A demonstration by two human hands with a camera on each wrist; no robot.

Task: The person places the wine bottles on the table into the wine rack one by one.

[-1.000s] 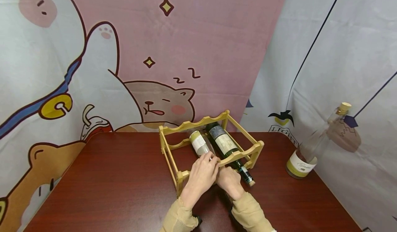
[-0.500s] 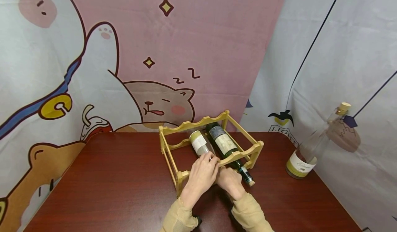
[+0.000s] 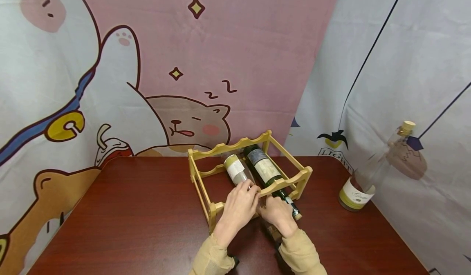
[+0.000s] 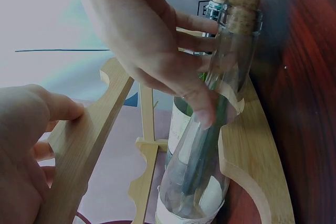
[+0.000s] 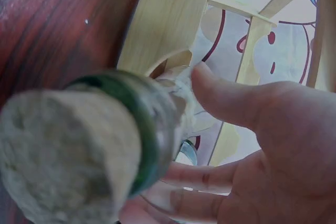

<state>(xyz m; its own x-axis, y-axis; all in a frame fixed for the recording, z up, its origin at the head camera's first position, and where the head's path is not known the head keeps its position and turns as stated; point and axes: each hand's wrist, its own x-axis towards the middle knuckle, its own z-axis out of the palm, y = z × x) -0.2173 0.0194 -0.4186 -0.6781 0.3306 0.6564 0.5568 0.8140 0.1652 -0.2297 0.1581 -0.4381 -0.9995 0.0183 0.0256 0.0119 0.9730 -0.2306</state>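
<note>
A light wooden wine rack (image 3: 231, 147) stands on the table with two bottles lying in it. My left hand (image 3: 238, 204) curls over the front top rail (image 4: 86, 145) and grips it. Below the rail lies a corked clear glass bottle (image 3: 236, 169) with a white and yellow label, its neck jutting past the front lower rail (image 4: 257, 156). My right hand (image 3: 277, 214) is at that neck, fingers fairly straight, with thumb and fingertips at either side. The cork (image 5: 63, 156) looms close in the right wrist view. Right of it lies a green wine bottle (image 3: 266, 169).
Another clear corked bottle (image 3: 357, 193) stands upright at the table's right side. The dark red table (image 3: 128, 217) extends left and in front of the rack. A printed cloth (image 3: 257, 62) hangs behind the table's back edge.
My right hand has shifted slightly right and its fingers look looser, with more of the clear bottle's neck showing beneath it. The left hand and the rack stay in place.
</note>
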